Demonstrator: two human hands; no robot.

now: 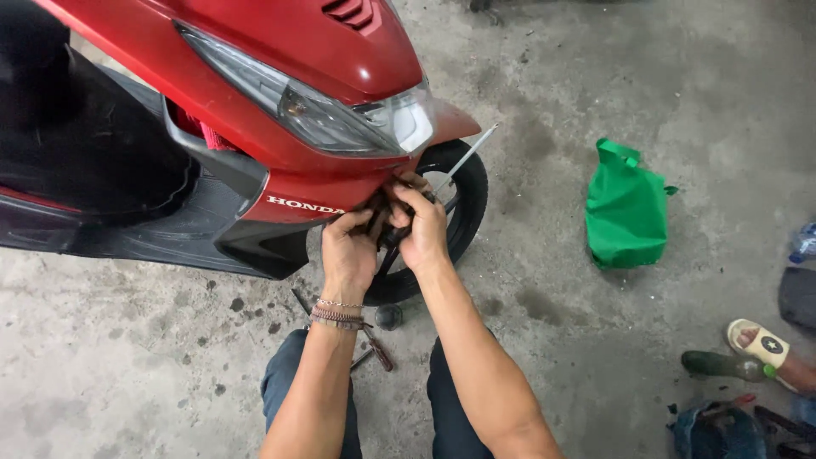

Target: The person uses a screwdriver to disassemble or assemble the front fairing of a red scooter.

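Red scooter (pixel 255 76), front end: left hand (pixel 348 255) and right hand (pixel 422 228) side by side, both curled around the dark part under the nose, ahead of the front wheel (pixel 463 200). Screwdriver (pixel 376 348) on floor (pixel 127 357), nearer left arm.

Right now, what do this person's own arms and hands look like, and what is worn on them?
Both forearms are bare, with no sleeves or gloves. The left hand has a stack of bracelets at the wrist: a thin beaded strand above brown braided bands. The right hand and its wrist carry nothing.

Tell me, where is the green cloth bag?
In the head view, the green cloth bag lies on the grey concrete floor, right of the red scooter's black front wheel and apart from both hands.
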